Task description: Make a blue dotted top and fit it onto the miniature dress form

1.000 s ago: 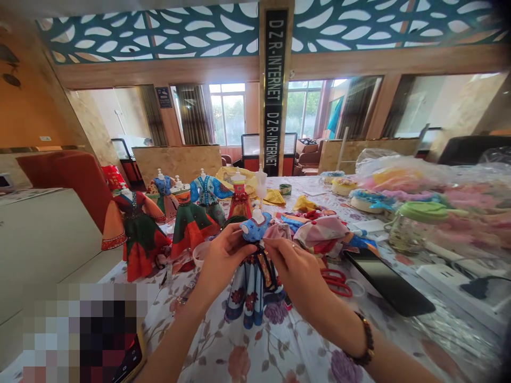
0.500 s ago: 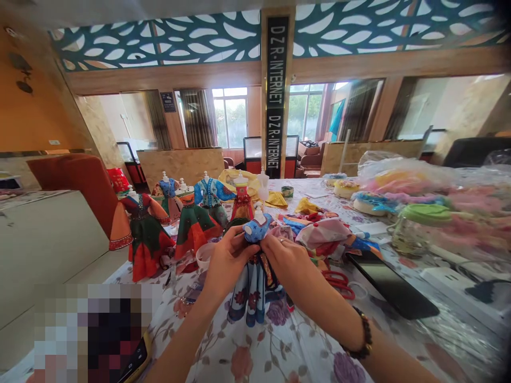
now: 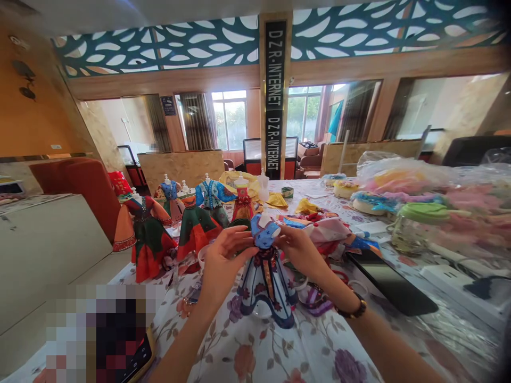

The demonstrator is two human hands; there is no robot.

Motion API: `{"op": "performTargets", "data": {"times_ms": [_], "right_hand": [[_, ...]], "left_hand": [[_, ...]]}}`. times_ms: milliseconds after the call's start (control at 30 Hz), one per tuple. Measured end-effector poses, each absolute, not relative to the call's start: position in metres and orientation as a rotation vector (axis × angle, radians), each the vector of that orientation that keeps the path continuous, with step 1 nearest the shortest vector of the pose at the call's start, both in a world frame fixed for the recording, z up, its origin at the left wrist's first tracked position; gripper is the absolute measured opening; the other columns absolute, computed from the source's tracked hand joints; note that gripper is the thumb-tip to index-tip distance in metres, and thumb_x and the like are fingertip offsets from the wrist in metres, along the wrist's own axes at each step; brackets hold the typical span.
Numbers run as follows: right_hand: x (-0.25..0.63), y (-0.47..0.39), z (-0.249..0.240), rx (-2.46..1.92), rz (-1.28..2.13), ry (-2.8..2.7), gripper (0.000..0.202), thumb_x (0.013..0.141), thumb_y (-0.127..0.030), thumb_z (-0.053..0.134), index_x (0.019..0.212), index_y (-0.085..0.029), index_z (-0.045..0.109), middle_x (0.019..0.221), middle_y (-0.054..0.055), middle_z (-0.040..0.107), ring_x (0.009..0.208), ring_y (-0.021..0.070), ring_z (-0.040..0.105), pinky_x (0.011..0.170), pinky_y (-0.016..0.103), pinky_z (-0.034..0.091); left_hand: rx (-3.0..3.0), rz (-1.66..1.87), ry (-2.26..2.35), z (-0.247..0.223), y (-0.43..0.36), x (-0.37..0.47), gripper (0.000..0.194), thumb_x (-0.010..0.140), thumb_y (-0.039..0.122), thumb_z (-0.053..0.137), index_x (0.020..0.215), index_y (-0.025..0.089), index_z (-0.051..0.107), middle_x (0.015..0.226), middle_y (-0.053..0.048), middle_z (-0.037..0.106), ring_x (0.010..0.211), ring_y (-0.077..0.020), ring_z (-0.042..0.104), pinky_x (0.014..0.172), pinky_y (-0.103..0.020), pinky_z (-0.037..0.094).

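Observation:
A small dress form in a blue bodice and a pale blue flared skirt (image 3: 265, 282) stands before me, facing forward with a slight tilt. My left hand (image 3: 227, 252) holds its left side at the bodice and waist, thumb in front and fingers behind. At the opposite shoulder, my right hand (image 3: 301, 250) has its fingertips closed on the bodice edge; some of those fingertips are hidden. A purple trim (image 3: 315, 300) lies just under my right wrist, beside red scissors handles (image 3: 341, 276) partly covered by my forearm.
Several dressed forms, including one in a red and green gown (image 3: 149, 234), stand at the left. Piled fabric (image 3: 327, 234), a black phone (image 3: 393, 284), a green-lidded jar (image 3: 415, 229) and a white power strip (image 3: 459, 287) lie right. Another phone (image 3: 139, 356) is front left.
The dress form has turned and its skirt has spread wider, shifting slightly right. My right hand has moved from its waist to the shoulder side, uncovering the purple trim.

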State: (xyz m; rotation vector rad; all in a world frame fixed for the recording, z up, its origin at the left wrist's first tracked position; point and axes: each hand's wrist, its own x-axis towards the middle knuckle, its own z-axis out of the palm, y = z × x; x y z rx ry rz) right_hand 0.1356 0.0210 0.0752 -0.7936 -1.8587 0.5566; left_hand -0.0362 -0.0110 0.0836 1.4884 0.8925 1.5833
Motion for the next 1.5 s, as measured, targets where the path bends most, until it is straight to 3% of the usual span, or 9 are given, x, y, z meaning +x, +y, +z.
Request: {"op": "performTargets", "data": {"times_ms": [100,267,467,700,833,1000,1133,1267,1500], "right_hand": [[0.133,0.032,0.071,-0.694,0.682,-1.855,0.028,0.088,-0.034,0.045,0.084,-0.02,0.069,0.075,0.002,0.069,0.071,0.0163,0.062,0.071,0.029,0.05],[0.128,0.039,0.066,-0.621,0.785,-1.829,0.032,0.087,-0.043,0.047,0.089,-0.021,0.07,0.078,0.003,0.07,0.076,0.0182,0.064,0.076,0.033,0.05],[0.13,0.034,0.063,-0.708,0.745,-1.763,0.028,0.086,-0.038,0.048,0.089,-0.019,0.068,0.08,0.004,0.069,0.079,0.0193,0.062,0.073,0.032,0.05],[0.152,0.024,0.061,-0.955,0.621,-1.634,0.02,0.082,-0.031,0.051,0.092,-0.017,0.062,0.07,0.001,0.063,0.063,0.0152,0.058,0.059,0.027,0.046],[0.178,0.023,0.056,-1.078,0.6,-1.545,0.024,0.079,-0.034,0.055,0.092,-0.015,0.061,0.061,0.0,0.061,0.048,0.0135,0.054,0.046,0.025,0.041],[0.212,0.023,0.04,-1.213,0.562,-1.52,0.031,0.079,-0.042,0.054,0.095,-0.016,0.062,0.067,0.004,0.066,0.046,0.0156,0.058,0.043,0.026,0.041],[0.228,0.023,0.02,-1.33,0.568,-1.664,0.025,0.077,-0.035,0.055,0.08,-0.016,0.069,0.05,0.003,0.064,0.042,0.0182,0.057,0.043,0.027,0.04],[0.233,0.027,0.003,-1.428,0.52,-1.773,0.021,0.071,-0.029,0.057,0.069,-0.015,0.073,0.061,0.008,0.071,0.056,0.0237,0.064,0.054,0.031,0.046],[0.236,0.038,-0.017,-1.543,0.413,-1.872,0.03,0.072,-0.025,0.05,0.086,-0.017,0.074,0.084,0.011,0.075,0.077,0.0279,0.069,0.068,0.034,0.048]], "left_hand": [[1.488,1.58,0.825,0.081,-0.001,-0.036,0.053,0.054,0.013,0.08,0.103,0.02,0.061,0.095,-0.002,0.069,0.085,-0.0163,0.066,0.082,-0.03,0.052],[1.501,1.43,0.704,0.075,0.006,-0.036,0.048,0.063,0.017,0.076,0.107,0.022,0.058,0.103,-0.003,0.068,0.097,-0.0191,0.064,0.092,-0.036,0.048],[1.543,1.401,0.763,0.077,0.003,-0.035,0.05,0.061,0.018,0.077,0.106,0.021,0.057,0.097,-0.004,0.069,0.091,-0.0203,0.065,0.088,-0.037,0.049],[1.576,1.577,0.923,0.08,-0.009,-0.032,0.046,0.062,0.019,0.077,0.102,0.023,0.054,0.088,0.002,0.07,0.088,-0.0164,0.065,0.085,-0.028,0.047],[1.582,1.664,0.925,0.081,-0.013,-0.035,0.045,0.065,0.02,0.076,0.103,0.023,0.052,0.088,0.002,0.067,0.087,-0.015,0.064,0.085,-0.028,0.046],[1.633,1.646,0.956,0.078,-0.011,-0.039,0.041,0.067,0.022,0.075,0.101,0.024,0.053,0.09,0.002,0.067,0.09,-0.0156,0.063,0.088,-0.029,0.044],[1.612,1.603,0.912,0.076,-0.01,-0.041,0.043,0.066,0.022,0.076,0.102,0.025,0.053,0.096,0.002,0.066,0.094,-0.0145,0.062,0.089,-0.027,0.043],[1.619,1.558,0.886,0.073,-0.011,-0.043,0.049,0.063,0.02,0.078,0.105,0.026,0.054,0.101,0.002,0.066,0.098,-0.0154,0.06,0.089,-0.027,0.043],[1.653,1.538,0.858,0.049,-0.019,-0.052,0.066,0.068,0.018,0.075,0.126,0.031,0.045,0.125,0.0,0.058,0.118,-0.018,0.051,0.099,-0.028,0.038]]}}
